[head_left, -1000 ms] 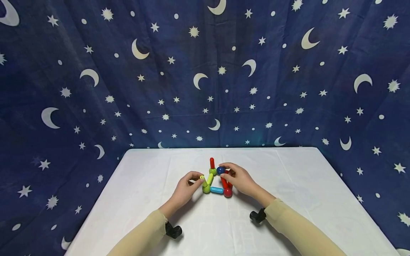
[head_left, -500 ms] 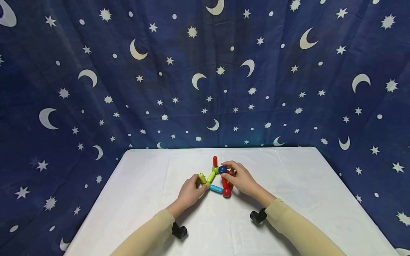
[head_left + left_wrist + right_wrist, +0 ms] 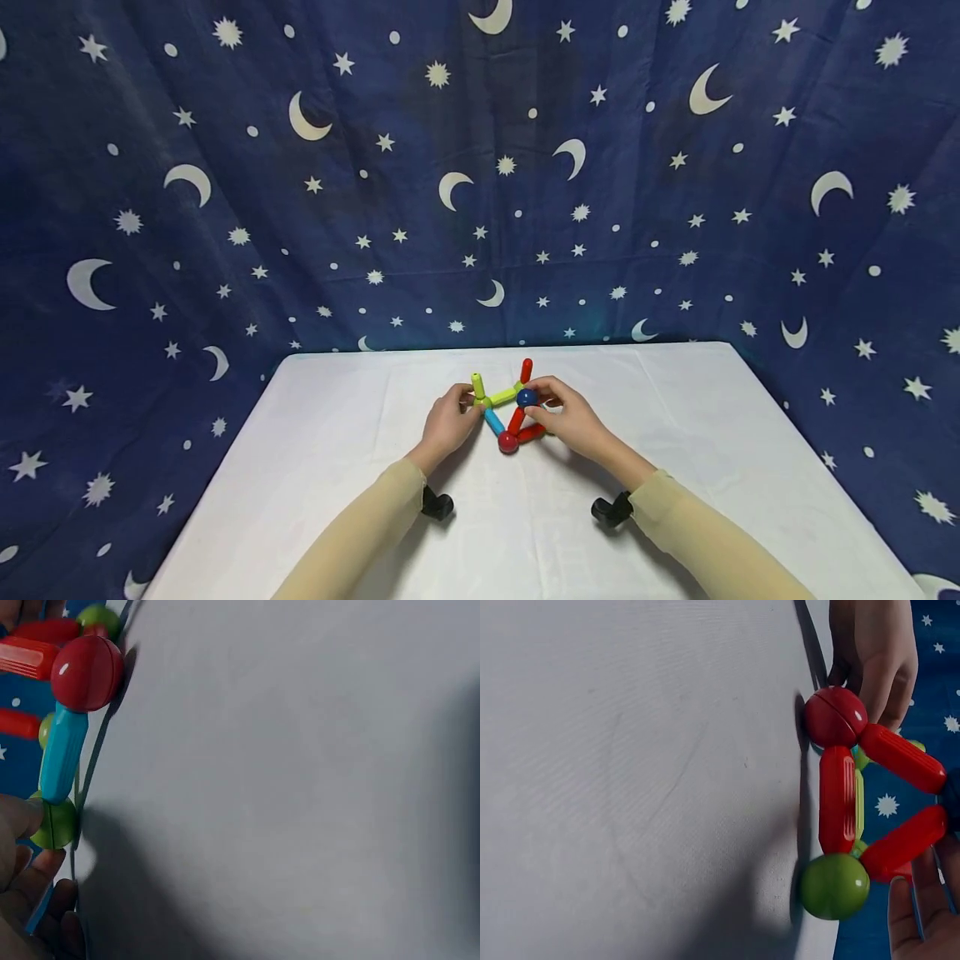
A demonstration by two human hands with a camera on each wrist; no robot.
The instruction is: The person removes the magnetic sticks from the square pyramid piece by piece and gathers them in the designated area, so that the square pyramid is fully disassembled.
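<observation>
A frame of magnetic rods and balls stands on the table between both hands. My left hand (image 3: 450, 423) pinches a green ball (image 3: 56, 825) at its left corner; an upright yellow-green rod (image 3: 477, 385) rises there. From that ball a light-blue rod (image 3: 64, 754) runs to the red ball (image 3: 507, 442) nearest me. My right hand (image 3: 573, 417) pinches the raised dark-blue ball (image 3: 527, 398), where slanting red rods (image 3: 904, 759) meet. Another green ball (image 3: 835, 886) sits low at the right, joined to the red ball by a red rod (image 3: 838, 799). Farther back, a red rod (image 3: 527, 370) points up.
A white cloth covers the table (image 3: 360, 467). Behind it hangs a dark-blue curtain (image 3: 420, 208) with moons and stars. Black wrist cameras (image 3: 437, 504) stick out below both sleeves.
My left hand has gone from the upright yellow-green rod to the green ball under it. The frame has turned clockwise: its left corner moved away from me, the red ball leftward. My right hand keeps its hold.
</observation>
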